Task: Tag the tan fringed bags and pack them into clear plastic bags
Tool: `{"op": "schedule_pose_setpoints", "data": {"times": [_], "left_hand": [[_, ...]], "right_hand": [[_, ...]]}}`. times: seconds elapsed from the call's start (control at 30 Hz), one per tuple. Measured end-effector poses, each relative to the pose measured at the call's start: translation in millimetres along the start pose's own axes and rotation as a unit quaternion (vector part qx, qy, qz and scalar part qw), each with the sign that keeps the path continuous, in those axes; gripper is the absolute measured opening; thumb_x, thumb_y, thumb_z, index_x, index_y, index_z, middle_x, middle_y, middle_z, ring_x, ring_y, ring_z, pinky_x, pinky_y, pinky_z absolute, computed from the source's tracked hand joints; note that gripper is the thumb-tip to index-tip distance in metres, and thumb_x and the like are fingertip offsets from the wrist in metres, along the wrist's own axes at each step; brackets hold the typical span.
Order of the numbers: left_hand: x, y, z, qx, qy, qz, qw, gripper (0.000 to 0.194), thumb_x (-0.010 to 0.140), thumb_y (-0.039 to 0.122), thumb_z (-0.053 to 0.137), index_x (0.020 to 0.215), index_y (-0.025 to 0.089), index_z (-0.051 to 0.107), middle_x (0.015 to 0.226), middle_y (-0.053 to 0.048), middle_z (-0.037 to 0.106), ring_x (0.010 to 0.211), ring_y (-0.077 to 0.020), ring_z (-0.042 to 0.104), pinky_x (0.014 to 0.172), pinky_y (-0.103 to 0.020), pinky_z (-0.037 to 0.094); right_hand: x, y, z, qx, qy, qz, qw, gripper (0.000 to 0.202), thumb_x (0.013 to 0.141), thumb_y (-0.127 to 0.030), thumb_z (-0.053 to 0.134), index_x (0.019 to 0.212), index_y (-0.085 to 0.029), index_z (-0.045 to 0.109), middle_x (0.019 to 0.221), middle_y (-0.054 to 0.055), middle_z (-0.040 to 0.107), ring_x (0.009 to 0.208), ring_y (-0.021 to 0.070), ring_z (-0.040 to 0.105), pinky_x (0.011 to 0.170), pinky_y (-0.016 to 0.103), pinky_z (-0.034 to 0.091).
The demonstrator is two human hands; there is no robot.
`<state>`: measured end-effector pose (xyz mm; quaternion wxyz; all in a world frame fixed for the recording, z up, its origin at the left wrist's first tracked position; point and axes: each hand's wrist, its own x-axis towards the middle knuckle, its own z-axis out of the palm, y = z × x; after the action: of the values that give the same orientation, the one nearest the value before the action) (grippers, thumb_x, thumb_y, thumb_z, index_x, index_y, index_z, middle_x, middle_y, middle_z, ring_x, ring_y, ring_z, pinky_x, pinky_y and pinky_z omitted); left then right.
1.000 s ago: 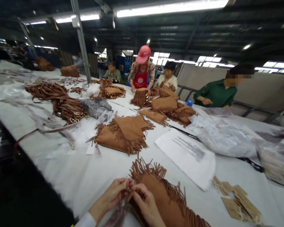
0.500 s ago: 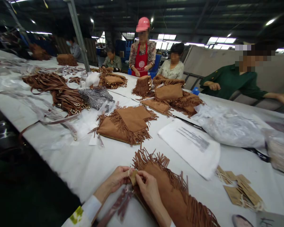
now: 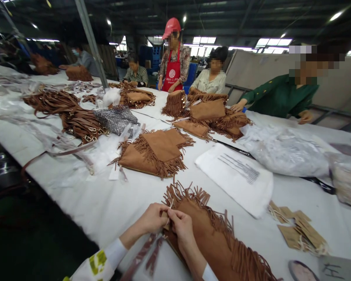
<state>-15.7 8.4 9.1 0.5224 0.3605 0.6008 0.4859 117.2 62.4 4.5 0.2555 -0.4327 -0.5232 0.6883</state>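
Observation:
A brown suede bag with long fringe (image 3: 207,230) lies on the table before me. At its near left end my left hand (image 3: 153,219) is closed on a small tan hang tag (image 3: 165,221), mostly covered by the fingers. My right hand (image 3: 181,225) pinches the tag's white string (image 3: 171,203) beside it, thumb and finger together. The fingertips of both hands nearly meet. Below them a brown strap in clear plastic (image 3: 139,257) hangs from the bag's end. More tan hang tags with white strings (image 3: 305,232) lie to the right.
Further up sit stacked fringed bags (image 3: 160,146), a white printed cloth pouch (image 3: 236,175) and clear plastic bags (image 3: 286,152). Brown straps with metal clips (image 3: 82,121) are heaped at left. Several co-workers stand or sit around the table, one in a red apron (image 3: 172,72).
My left fingers have closed further over the tag, and my right fingers have shifted up to the string. The co-worker in green has lowered one arm and reached the other toward the table.

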Motion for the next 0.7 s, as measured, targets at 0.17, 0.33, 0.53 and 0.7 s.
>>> {"op": "schedule_pose_setpoints", "data": {"times": [0.17,0.33,0.53,0.7], "left_hand": [[-6.9,-12.9,-21.2,-0.039,0.112,-0.029,0.992,0.041,0.062,0.032,0.071,0.095,0.009,0.068,0.069,-0.003,0.068,0.056,-0.0123,0.057,0.054,-0.023,0.042],[-1.5,-11.6,-62.4,-0.024,0.190,-0.014,0.981,0.039,0.061,0.036,0.073,0.090,0.011,0.068,0.073,-0.006,0.070,0.062,-0.0154,0.062,0.059,-0.026,0.047],[11.7,-11.9,-86.6,0.082,0.250,0.020,0.965,0.029,0.059,0.027,0.071,0.085,0.013,0.068,0.071,-0.003,0.065,0.067,-0.0178,0.060,0.067,-0.031,0.047],[-19.1,-7.6,-75.3,0.170,0.298,0.053,0.938,0.030,0.074,0.035,0.061,0.099,0.018,0.065,0.094,-0.006,0.062,0.088,-0.0211,0.057,0.083,-0.035,0.044]], "right_hand": [[-0.3,6.1,-4.7,-0.039,0.030,-0.031,0.998,0.049,0.071,-0.063,0.063,0.068,-0.014,0.067,0.046,-0.004,0.045,0.040,0.0075,0.032,0.039,0.022,0.025],[-10.5,-2.6,-18.8,-0.158,0.000,-0.110,0.981,0.040,0.078,-0.056,0.060,0.074,-0.018,0.071,0.077,0.007,0.068,0.071,0.0198,0.061,0.062,0.028,0.048],[-49.7,3.0,-68.6,-0.353,0.028,-0.241,0.904,0.032,0.090,-0.042,0.049,0.097,-0.019,0.069,0.097,0.011,0.067,0.090,0.0208,0.064,0.080,0.031,0.051],[-95.6,42.7,-110.5,-0.502,0.065,-0.354,0.786,0.038,0.085,-0.044,0.058,0.116,-0.022,0.062,0.122,0.014,0.060,0.111,0.0260,0.058,0.090,0.037,0.050]]}}
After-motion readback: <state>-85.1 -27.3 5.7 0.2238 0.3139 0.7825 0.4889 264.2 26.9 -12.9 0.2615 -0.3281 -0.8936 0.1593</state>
